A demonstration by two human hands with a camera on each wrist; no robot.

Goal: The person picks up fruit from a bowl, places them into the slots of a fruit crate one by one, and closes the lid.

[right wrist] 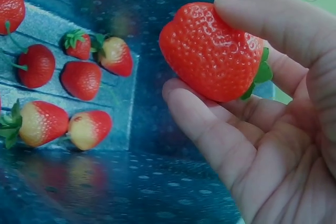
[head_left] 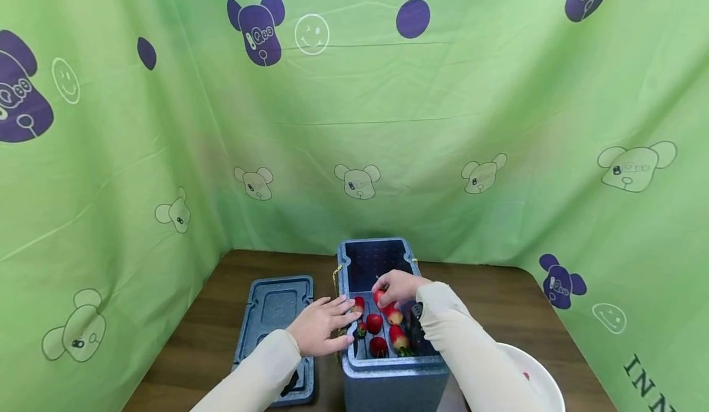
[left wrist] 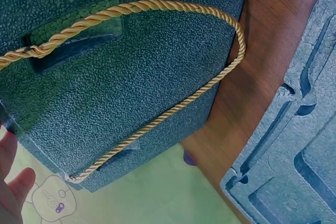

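My right hand (head_left: 403, 287) is over the inside of a blue-grey foam box (head_left: 396, 390). Between thumb and fingers it pinches a large red strawberry (right wrist: 210, 51) with green leaves on the palm side. Below it, several strawberries lie on a ridged grey surface inside the box, among them a half-pale strawberry (right wrist: 44, 123) and a plain red strawberry (right wrist: 81, 80). A dark red cherry (right wrist: 38, 66) with a green stem lies beside them. My left hand (head_left: 322, 327) rests at the box's left rim, fingers extended over the edge and holding nothing; its wrist view shows only some fingers.
The box's foam lid (head_left: 282, 301) lies on the brown wooden table (head_left: 210, 313) to the left. A twisted yellow rope (left wrist: 178, 7) hangs along the box's left side. At the right front stands a white dish (head_left: 548, 381), partly hidden by my sleeve. Green printed cloth (head_left: 354, 104) surrounds the table.
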